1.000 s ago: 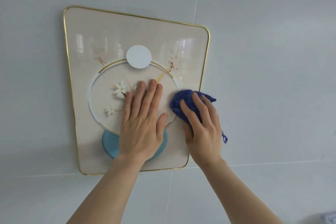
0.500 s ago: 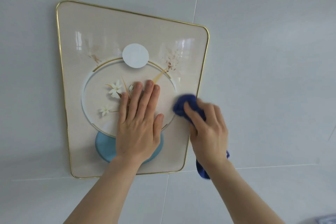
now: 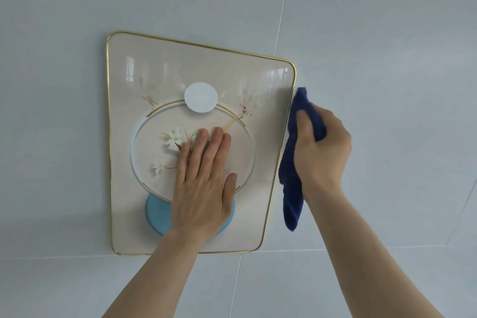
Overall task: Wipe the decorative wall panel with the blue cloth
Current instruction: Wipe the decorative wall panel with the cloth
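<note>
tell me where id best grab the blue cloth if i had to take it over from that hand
Take the blue cloth by its loose lower tail, coming from below and slightly right. The right hand bunches the upper part, so only the tail hangs free, just off the gold right edge of the wall panel. Coming from the left would probably mean reaching across the left hand, pressed flat on the panel.

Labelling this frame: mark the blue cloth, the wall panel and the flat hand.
blue cloth [image 3: 290, 175], head view, hanging middle section.
wall panel [image 3: 160, 67], head view, bare upper face.
left hand [image 3: 204, 188], head view, back of hand.
</note>
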Available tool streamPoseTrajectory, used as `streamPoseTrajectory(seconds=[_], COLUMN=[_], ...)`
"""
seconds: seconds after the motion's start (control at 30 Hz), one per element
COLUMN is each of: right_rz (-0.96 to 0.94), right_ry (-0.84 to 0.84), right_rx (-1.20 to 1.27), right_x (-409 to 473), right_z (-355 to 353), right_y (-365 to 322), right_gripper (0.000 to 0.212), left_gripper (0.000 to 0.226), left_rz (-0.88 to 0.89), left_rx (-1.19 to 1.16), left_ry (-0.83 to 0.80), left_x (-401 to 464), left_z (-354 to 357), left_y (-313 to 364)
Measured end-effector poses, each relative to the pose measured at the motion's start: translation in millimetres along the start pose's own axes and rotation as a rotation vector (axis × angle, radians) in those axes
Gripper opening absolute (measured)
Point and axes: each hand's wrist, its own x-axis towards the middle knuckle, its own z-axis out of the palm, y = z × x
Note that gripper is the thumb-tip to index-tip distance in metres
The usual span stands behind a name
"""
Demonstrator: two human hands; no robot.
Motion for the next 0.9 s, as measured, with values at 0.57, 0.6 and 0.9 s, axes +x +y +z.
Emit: streamPoseTrajectory(seconds=[0.57, 0.6, 0.9], right_rz=[-0.706, -0.715, -0.825], right_ry=[0.019, 0.003, -0.247], right_rx=[-0.279, -0.262, -0.242], right_x=[2.5, 0.3, -13.7], right_z=[63.2, 64.8, 56.0], right_y=[19.4, 22.0, 43.7], right_gripper=[0.038, 0.036, 0.037], left_gripper=[0.119, 0.118, 0.116], left_rz=[-0.032, -0.032, -0.027], left_rx=[0.039, 0.038, 0.027], left_ry=[0.024, 0.034, 0.048], left_x=[36.8, 36.6, 36.1], left_z=[-15.0, -13.3, -8.6], left_y=[-13.4, -14.5, -18.1])
